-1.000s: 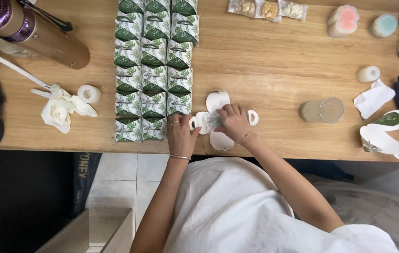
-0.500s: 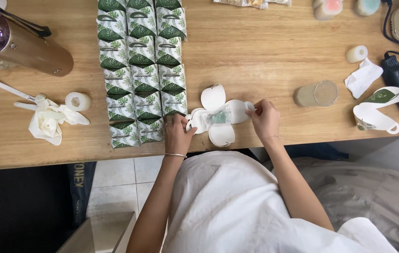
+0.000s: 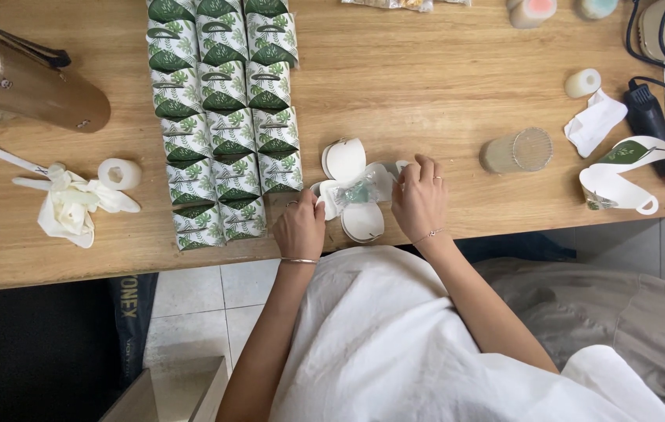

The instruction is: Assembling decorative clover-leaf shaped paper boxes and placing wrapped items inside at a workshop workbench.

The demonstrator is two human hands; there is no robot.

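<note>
White card, cut in 4 rounded flaps, lies opened flat as a favour box near the table's near edge, just right of the green leaf-print boxes. Since half a second ago the right hand has shifted back to its right flap, fingers curled, pinching it. The left hand holds the left flap down, fingers bent.

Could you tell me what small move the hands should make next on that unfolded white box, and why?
Probably fold the far flap up over the middle. The white box blank lies open and flat on the table, a small greenish packet already sits at its centre, and the left hand and right hand each press a side flap, so closing seems next.
</note>
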